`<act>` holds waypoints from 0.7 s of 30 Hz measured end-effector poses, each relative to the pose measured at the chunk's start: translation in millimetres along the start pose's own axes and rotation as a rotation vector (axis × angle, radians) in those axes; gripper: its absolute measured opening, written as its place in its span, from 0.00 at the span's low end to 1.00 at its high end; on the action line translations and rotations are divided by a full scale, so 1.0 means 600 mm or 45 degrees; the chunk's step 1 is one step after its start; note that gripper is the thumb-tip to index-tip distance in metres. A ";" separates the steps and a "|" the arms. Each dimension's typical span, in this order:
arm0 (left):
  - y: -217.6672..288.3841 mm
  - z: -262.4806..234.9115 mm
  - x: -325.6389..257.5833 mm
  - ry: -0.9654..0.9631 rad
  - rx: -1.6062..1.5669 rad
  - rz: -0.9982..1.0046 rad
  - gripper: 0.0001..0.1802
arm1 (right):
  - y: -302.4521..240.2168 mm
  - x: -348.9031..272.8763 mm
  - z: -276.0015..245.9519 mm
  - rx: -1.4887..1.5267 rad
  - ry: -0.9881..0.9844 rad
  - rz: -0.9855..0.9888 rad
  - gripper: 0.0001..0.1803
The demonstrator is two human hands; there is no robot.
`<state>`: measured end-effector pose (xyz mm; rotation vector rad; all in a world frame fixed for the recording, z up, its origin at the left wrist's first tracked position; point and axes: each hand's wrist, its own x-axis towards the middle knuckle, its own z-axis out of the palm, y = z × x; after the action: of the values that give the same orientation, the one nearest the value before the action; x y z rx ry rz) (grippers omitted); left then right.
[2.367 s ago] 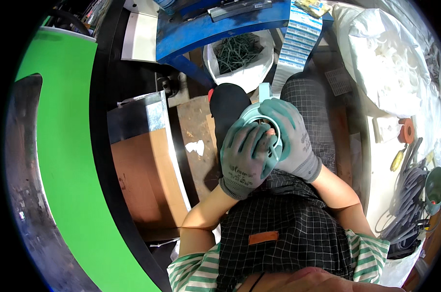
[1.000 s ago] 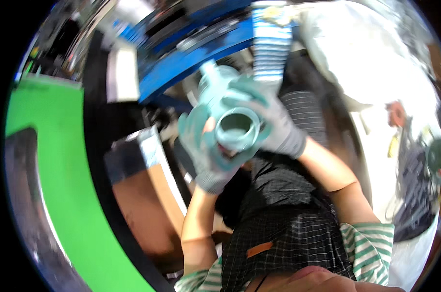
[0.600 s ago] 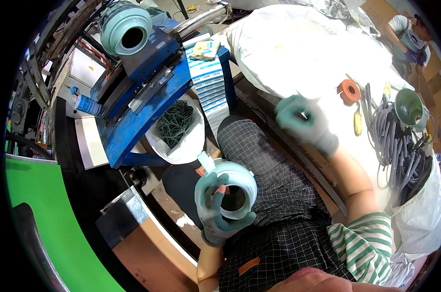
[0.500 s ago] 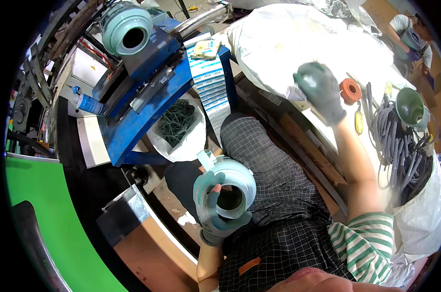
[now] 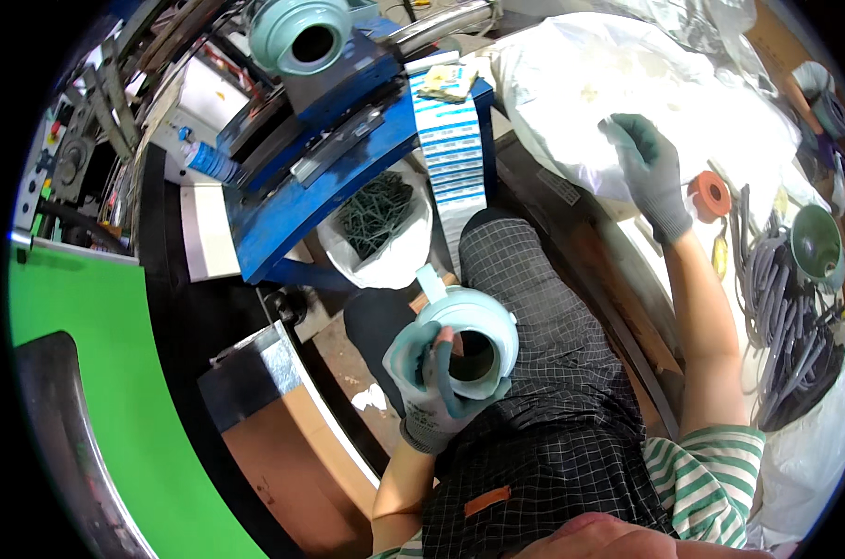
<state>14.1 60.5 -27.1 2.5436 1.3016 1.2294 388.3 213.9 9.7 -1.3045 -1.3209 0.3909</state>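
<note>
Swung over the bag (image 5: 557,88), apparently fetching, my right hand (image 5: 650,166) should pinch next; hold unclear. Left fingers (image 5: 406,352) clasp the housing (image 5: 493,315).

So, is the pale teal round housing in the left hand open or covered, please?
Open: the housing shows a dark, uncovered mouth on its visible side.

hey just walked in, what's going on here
A person in grey-and-green gloves cradles a pale teal housing over the lap with the left hand, its round opening facing up toward the camera. The right hand is over the white bag; whether it holds anything is unclear. Another teal housing sits above the blue bench.
</note>
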 end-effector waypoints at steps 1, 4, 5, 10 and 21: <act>-0.003 0.002 -0.006 0.024 -0.056 -0.051 0.53 | -0.046 -0.016 0.018 0.219 -0.224 0.269 0.13; -0.015 0.010 -0.017 0.032 -0.352 -0.301 0.43 | -0.147 -0.079 0.068 0.891 -1.071 0.669 0.15; -0.019 0.006 -0.013 0.084 -0.177 -0.052 0.37 | -0.163 -0.105 0.091 0.890 -1.207 0.753 0.15; -0.013 -0.026 -0.009 -0.013 0.131 0.102 0.32 | -0.156 -0.171 0.149 0.721 -1.219 0.483 0.17; -0.032 -0.041 -0.023 -0.014 0.029 0.019 0.19 | -0.222 -0.207 0.153 -0.083 -1.139 -0.958 0.21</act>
<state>-19.7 55.7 -25.4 2.5767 1.3046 1.2086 214.6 110.8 38.7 -0.5659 -2.4584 0.4028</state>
